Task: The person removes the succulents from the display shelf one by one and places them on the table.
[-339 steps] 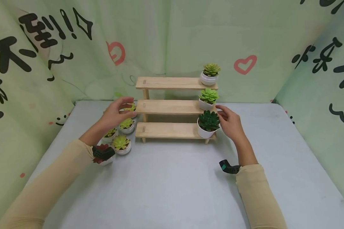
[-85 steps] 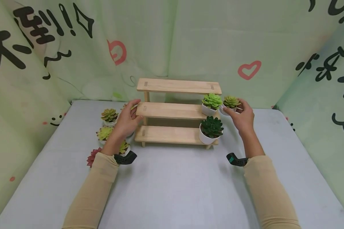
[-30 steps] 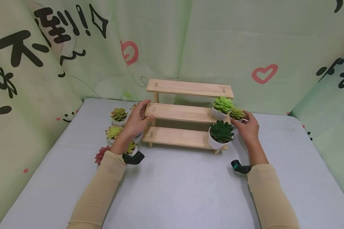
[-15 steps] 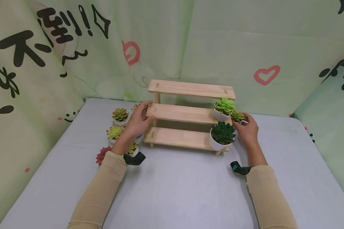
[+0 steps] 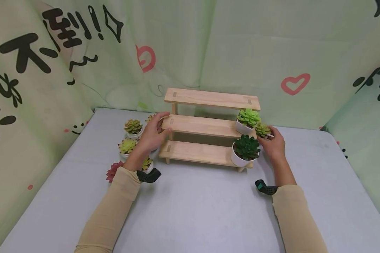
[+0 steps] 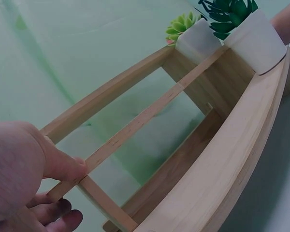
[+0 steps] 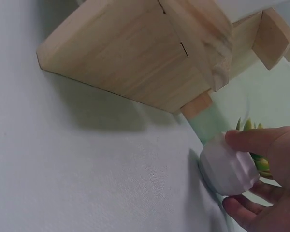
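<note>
A three-tier wooden plant stand [image 5: 206,126] stands on the table, slightly angled. My left hand [image 5: 153,135] grips the left end of its middle shelf; the left wrist view has the thumb [image 6: 67,166] above that board and fingers below. Beside the stand's right end, my right hand [image 5: 273,142] holds a small potted succulent [image 5: 263,130] by its white pot [image 7: 227,164], low near the tabletop. A bright green potted succulent [image 5: 248,117] sits at the right of the middle shelf. On the bottom shelf's right end is a dark green one [image 5: 246,147].
Several potted succulents stand left of the stand, including yellow-green ones [image 5: 133,126] and a red one [image 5: 113,171], some partly hidden by the left arm. A pale green printed curtain [image 5: 240,52] hangs behind the white table [image 5: 206,211].
The succulent once on the top shelf is now in my right hand, lowered beside the stand. My left hand has taken hold of the middle shelf. Both hands barely move over the last half second.
</note>
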